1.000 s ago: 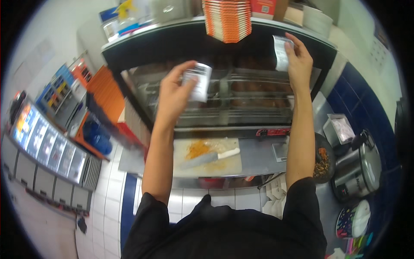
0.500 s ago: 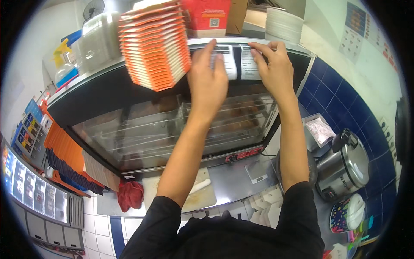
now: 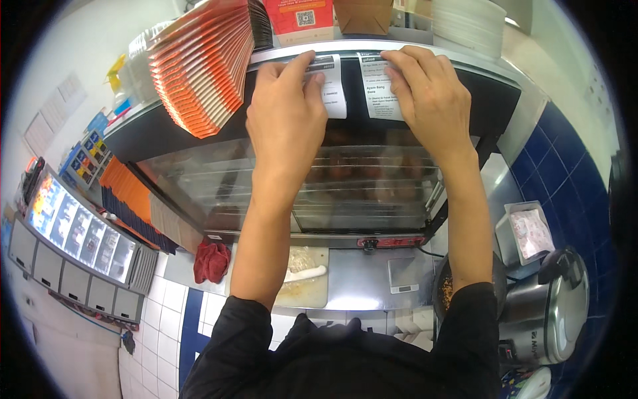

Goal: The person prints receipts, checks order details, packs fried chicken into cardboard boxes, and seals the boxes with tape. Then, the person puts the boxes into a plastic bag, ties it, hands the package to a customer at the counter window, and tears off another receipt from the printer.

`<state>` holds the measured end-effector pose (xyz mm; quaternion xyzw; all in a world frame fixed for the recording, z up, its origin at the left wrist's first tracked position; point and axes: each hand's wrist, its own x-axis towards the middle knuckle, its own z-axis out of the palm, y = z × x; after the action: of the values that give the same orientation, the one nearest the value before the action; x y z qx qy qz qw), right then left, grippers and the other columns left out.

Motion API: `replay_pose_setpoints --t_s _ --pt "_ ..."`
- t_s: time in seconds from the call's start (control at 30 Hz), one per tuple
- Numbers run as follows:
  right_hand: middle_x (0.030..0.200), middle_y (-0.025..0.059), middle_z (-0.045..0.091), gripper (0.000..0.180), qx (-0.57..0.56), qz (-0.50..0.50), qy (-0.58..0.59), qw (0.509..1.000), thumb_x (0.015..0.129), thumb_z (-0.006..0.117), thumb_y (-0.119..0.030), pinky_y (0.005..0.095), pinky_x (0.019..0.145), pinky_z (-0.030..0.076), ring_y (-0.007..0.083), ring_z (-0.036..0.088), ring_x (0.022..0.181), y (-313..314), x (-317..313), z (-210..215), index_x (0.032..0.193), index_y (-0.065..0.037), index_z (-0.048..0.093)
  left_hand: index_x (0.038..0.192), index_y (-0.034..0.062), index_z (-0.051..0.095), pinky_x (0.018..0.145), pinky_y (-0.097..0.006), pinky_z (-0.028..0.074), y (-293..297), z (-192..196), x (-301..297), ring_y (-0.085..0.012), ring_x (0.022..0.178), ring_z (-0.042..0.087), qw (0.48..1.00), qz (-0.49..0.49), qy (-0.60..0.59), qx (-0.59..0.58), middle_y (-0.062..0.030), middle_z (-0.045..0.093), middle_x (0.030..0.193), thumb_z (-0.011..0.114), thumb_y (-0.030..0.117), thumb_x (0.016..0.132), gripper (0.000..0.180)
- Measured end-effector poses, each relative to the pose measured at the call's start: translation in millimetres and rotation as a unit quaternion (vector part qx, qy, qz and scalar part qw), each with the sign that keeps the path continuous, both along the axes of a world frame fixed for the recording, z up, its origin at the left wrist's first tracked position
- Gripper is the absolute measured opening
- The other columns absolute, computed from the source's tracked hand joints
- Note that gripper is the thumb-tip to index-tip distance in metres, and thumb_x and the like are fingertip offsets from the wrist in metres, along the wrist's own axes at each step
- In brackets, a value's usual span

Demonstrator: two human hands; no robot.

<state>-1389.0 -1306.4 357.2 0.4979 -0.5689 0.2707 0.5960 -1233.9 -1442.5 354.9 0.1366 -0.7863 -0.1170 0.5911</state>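
Both my arms reach forward to the top front edge of a black glass-fronted display warmer [image 3: 372,179]. My left hand [image 3: 287,113] pinches a printed paper slip [image 3: 334,93] by its upper part, and the slip hangs against the black upper panel. To the right of it, a second printed slip [image 3: 380,96] hangs by its top edge. The thumb and fingers of my right hand [image 3: 432,100] are closed on that one's upper right corner. A stack of orange and white folded food cartons [image 3: 199,73] leans over the warmer's edge, left of my left hand.
A red box [image 3: 299,16], a brown box [image 3: 363,14] and stacked white lids [image 3: 468,30] stand on top. Below are a cutting board [image 3: 312,296] with a white-handled knife [image 3: 307,273], a red cloth [image 3: 212,261] and a scale [image 3: 401,276]. A rice cooker [image 3: 548,312] is at right.
My hands have moved apart, and the gap between the two slips has widened. The view has shifted, so the warmer appears straighter and the rice cooker lower.
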Motion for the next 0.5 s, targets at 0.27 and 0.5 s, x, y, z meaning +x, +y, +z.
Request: replay_pose_setpoints --t_s 0.27,0.5 --pt "0.102 0.0000 0.065 0.024 -0.002 -0.017 -0.016 1.000 0.085 0.072 -0.019 0.0335 0.072 0.056 0.0207 0.063 0.087 3.5 6.1 1.8 0.108 -0.013 0.071 0.121 0.0116 0.067 0.093 -0.045 0.040 -8.1 -7.5 -5.2 -0.0301 0.107 0.055 0.939 0.184 -0.039 -0.287 -0.0082 0.062 0.118 0.066 0.023 0.093 0.030" --pt "0.109 0.0042 0.064 0.025 0.003 -0.046 -0.058 0.997 0.086 0.072 -0.021 0.0357 0.073 0.057 0.0236 0.064 0.094 4.3 29.3 1.4 0.109 -0.012 0.070 0.125 0.0115 0.064 0.092 -0.050 0.036 5.0 -10.9 -2.4 -0.0291 0.110 0.052 0.935 0.230 -0.043 -0.265 -0.0085 0.061 0.121 0.060 0.029 0.095 0.035"
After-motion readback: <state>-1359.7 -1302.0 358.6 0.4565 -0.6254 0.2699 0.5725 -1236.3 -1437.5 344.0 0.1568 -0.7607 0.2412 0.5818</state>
